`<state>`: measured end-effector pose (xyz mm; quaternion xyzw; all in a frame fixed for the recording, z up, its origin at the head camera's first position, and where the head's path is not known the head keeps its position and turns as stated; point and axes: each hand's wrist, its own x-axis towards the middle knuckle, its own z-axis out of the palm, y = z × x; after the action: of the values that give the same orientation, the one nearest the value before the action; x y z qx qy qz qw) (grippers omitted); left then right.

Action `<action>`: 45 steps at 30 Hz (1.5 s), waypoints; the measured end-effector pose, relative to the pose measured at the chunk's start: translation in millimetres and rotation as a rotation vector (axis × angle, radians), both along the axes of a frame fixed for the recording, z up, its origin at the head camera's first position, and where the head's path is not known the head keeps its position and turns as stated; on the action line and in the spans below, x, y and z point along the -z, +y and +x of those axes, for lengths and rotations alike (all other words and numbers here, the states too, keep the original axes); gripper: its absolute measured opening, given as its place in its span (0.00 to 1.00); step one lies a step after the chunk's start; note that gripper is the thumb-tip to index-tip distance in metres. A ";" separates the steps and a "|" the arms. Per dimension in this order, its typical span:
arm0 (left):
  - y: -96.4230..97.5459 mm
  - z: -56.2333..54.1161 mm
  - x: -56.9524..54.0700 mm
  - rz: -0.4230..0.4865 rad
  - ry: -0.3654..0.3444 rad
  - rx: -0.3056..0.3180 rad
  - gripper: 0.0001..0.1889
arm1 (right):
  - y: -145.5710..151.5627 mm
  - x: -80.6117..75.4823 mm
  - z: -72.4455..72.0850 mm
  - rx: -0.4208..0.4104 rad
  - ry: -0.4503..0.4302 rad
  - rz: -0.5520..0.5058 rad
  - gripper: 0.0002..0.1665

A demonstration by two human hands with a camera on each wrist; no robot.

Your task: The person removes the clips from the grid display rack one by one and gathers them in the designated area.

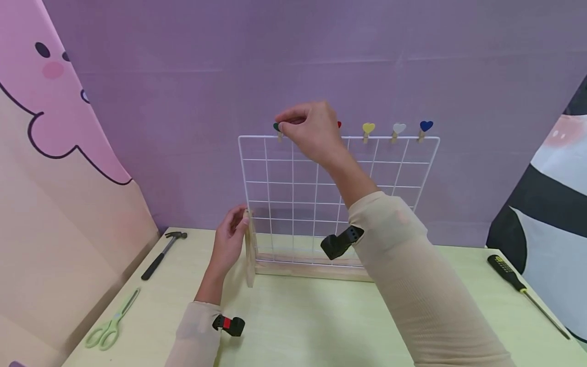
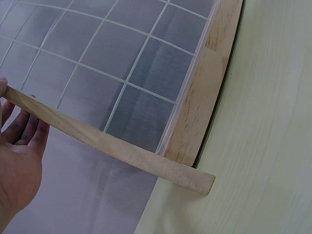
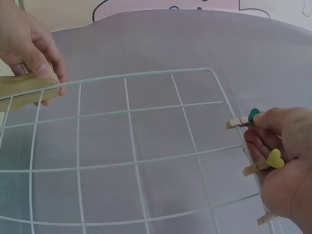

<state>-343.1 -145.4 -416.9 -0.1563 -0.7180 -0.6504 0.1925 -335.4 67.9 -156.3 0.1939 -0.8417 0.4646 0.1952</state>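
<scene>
A white wire grid panel (image 1: 303, 204) stands upright in a wooden base (image 1: 312, 270). My left hand (image 1: 229, 237) grips the wooden side post (image 2: 105, 141) near its top, at the panel's left edge. Up at the top wire, my right hand (image 1: 316, 130) pinches a small wooden clothespin with a green heart (image 3: 254, 115); its jaws sit over the wire. Beside it in the right wrist view, a yellow-heart clothespin (image 3: 256, 168) is clipped on, near the palm. Further right along the wire are clothespins with red (image 1: 339, 124), yellow (image 1: 368, 128), white (image 1: 399, 128) and blue (image 1: 426, 126) hearts.
On the table's left side lie a hammer (image 1: 160, 257) and green-handled scissors (image 1: 112, 323). A screwdriver (image 1: 506, 272) lies along the right edge. Behind the panel hangs a purple cloth (image 1: 183, 112).
</scene>
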 end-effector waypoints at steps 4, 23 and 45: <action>-0.2 1.0 -1.0 -0.008 -0.007 -0.005 0.20 | -0.4 1.2 0.4 0.000 0.019 -0.027 0.10; 0.7 0.9 0.7 -0.012 0.005 -0.006 0.19 | 14.4 -3.2 6.4 -0.098 0.050 -0.149 0.11; -1.0 -3.8 0.5 -0.004 0.001 -0.010 0.19 | 59.7 10.1 26.7 -0.130 0.112 -0.123 0.10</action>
<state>-346.9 -146.3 -417.4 -0.1535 -0.7199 -0.6479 0.1960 -308.8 127.6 -166.4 0.2617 -0.7850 0.5153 0.2229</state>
